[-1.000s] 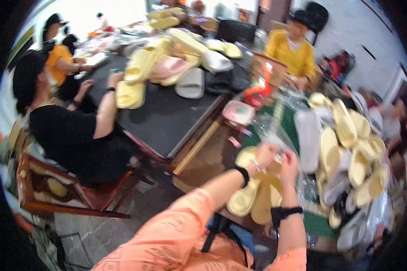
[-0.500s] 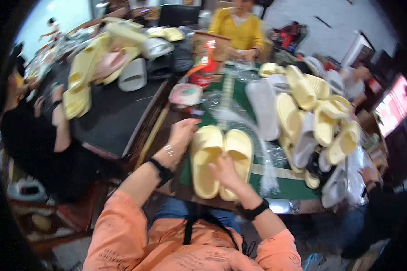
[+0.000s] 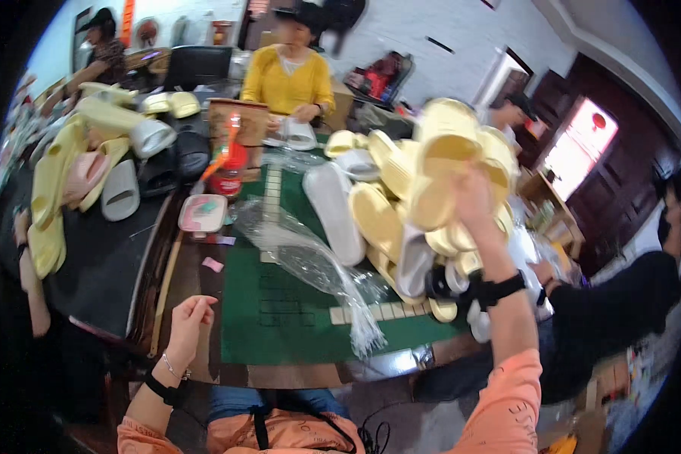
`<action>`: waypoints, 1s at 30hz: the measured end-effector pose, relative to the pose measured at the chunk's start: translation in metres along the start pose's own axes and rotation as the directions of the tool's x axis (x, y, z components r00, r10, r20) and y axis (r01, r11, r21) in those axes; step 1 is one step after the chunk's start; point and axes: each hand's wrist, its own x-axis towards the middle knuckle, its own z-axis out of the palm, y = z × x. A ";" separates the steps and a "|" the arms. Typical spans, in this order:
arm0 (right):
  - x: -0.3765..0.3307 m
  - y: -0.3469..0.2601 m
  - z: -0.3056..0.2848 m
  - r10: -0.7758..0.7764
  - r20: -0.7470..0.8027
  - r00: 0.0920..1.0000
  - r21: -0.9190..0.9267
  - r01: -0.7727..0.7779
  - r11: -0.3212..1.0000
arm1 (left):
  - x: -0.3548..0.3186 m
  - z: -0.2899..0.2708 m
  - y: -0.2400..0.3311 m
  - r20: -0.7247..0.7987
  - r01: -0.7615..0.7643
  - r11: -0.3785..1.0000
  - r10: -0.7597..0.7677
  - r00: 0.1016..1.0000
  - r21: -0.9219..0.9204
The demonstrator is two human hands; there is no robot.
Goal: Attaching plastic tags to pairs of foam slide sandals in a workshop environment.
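My right hand (image 3: pixel 473 200) is raised over the slipper pile at the right. It grips a pair of pale yellow slippers (image 3: pixel 448 129), held upright with the soles partly hidden; motion blurs the fingers. Behind and below it lie more yellow slippers (image 3: pixel 376 219) and a grey-white slipper (image 3: pixel 333 216). Near the table's front left, my left hand (image 3: pixel 191 321) hovers with curled fingers and nothing visible in them. Between the hands, clear plastic bags (image 3: pixel 303 261) lie crumpled on the green mat (image 3: pixel 257 340).
A white tub (image 3: pixel 203 214), a red jar (image 3: pixel 231 170) and a cardboard box (image 3: pixel 236 125) stand at the mat's far left. Across the table a person in yellow (image 3: pixel 287 83) handles grey-white slippers. Another slipper heap covers the black table (image 3: pixel 102 265) at left. A dark-sleeved person sits at right.
The pair of yellow slippers has left the mat in front of me and is now lifted to the right in my right hand. My left hand has drawn back toward me. The view has swung right.
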 end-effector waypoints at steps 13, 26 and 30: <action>0.030 0.159 0.018 0.243 0.203 0.949 -0.280 -0.182 0.943 | -0.038 -0.074 0.067 -0.132 -0.099 0.990 0.112 0.985 0.099; 0.029 0.212 0.029 0.330 0.172 0.928 0.062 -0.344 0.937 | 0.098 -0.270 0.118 -0.722 -0.330 0.888 -0.002 0.692 -0.319; 0.014 0.216 0.029 0.339 0.226 0.913 0.016 -0.352 0.936 | 0.133 -0.311 0.112 -0.677 -0.551 0.704 0.134 0.723 -0.448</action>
